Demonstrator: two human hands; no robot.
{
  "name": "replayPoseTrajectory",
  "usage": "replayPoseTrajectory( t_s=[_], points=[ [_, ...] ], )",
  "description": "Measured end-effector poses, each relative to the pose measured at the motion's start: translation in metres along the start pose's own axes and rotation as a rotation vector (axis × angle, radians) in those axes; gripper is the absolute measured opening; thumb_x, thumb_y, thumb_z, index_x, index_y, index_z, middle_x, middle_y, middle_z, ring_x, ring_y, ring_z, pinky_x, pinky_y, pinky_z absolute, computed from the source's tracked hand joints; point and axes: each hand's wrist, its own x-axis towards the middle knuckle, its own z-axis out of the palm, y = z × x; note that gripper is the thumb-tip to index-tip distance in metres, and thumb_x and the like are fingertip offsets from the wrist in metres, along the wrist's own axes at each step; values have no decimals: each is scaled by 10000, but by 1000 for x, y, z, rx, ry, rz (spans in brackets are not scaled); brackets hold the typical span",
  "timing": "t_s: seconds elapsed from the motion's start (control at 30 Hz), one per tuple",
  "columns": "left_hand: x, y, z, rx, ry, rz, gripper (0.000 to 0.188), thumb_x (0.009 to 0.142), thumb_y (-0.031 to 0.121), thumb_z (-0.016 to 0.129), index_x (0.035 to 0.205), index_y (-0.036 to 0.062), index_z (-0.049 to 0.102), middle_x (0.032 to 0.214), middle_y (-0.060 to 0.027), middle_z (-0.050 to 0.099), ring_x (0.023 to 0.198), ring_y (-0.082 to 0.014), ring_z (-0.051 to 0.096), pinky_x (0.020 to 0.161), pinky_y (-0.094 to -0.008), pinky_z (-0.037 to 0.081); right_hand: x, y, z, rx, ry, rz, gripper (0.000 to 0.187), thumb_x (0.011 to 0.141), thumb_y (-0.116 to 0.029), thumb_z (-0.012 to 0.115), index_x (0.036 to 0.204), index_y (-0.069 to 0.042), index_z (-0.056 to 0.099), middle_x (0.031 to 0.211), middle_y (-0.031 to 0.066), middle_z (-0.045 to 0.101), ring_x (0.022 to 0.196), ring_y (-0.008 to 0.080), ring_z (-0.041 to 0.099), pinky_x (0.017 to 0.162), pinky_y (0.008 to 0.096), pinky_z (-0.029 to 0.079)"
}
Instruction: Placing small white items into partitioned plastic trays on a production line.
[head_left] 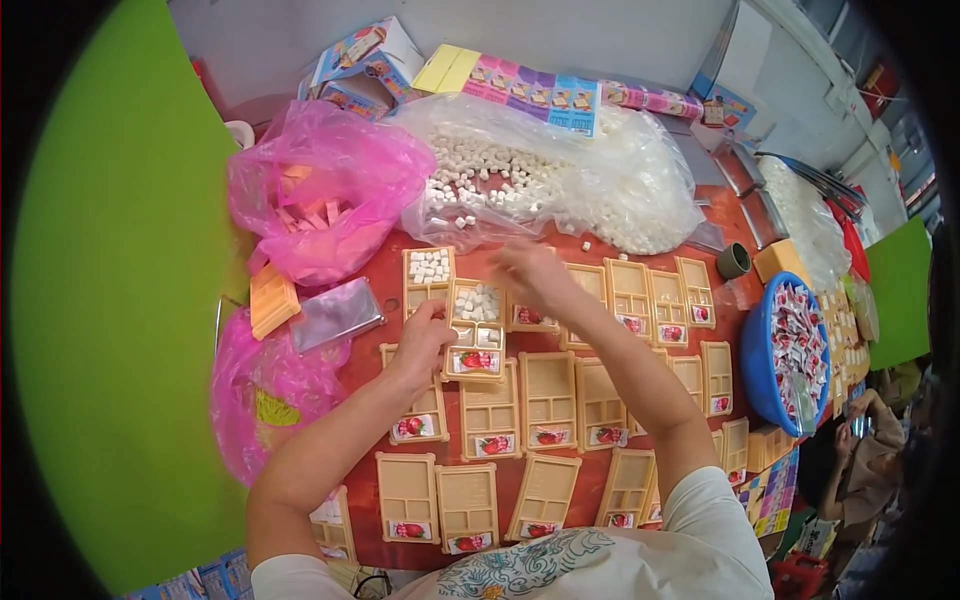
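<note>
Left hand (pixel 425 347) grips a beige tray (pixel 475 378) bearing white cubes (pixel 477 302); right hand (pixel 530 274) blurred, can't tell; most trays below (pixel 481 498) show just sachets (pixel 494 445)

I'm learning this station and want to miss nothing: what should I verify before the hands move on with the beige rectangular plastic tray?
1. Left hand gripping the beige rectangular plastic tray by its left edge: ok.
2. Small white cube-like pieces in that tray's large top compartment: ok.
3. Red-and-white strawberry-printed sachet in its bottom compartment: ok.
4. More white pieces available in the crumpled clear plastic bag: ok.
5. Red tabletop free of stray pieces: not ok; at least one loose white piece lies near the bag.
6. Right hand holding a piece: cannot tell; motion blurs its fingers.
</note>
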Motion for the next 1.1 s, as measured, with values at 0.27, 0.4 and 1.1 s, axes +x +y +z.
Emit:
replayPoseTrajectory(
  t_s=[0.27,0.4,1.1],
  points=[
    [1,-2,15,-37,-40,3,461,754,-61,461,1209,1,416,898,-61,550,785,-155,585,649,-295,543,-32,92,-40,-719,-116,477,246,742,-133,593,987,-116,600,910,77,644,845,251,622,774,443,426],
    [4,-6,13,16,-26,-3,451,753,-48,467,1199,4,420,937,-73,559,831,-161,588,671,-300,543,-31,76,-29,-245,85,281,151,766,-112,561,901,-70,613,832,129,633,783,308,616,704,413,473],
    [5,8,8,-145,-33,55,462,758,-56,452,1215,-19,398,1059,-137,559,907,-206,605,718,-342,560,69,28,13,-340,99,67,93,771,-156,587,815,-89,634,806,95,589,839,255,601,744,406,421]
  ],
)
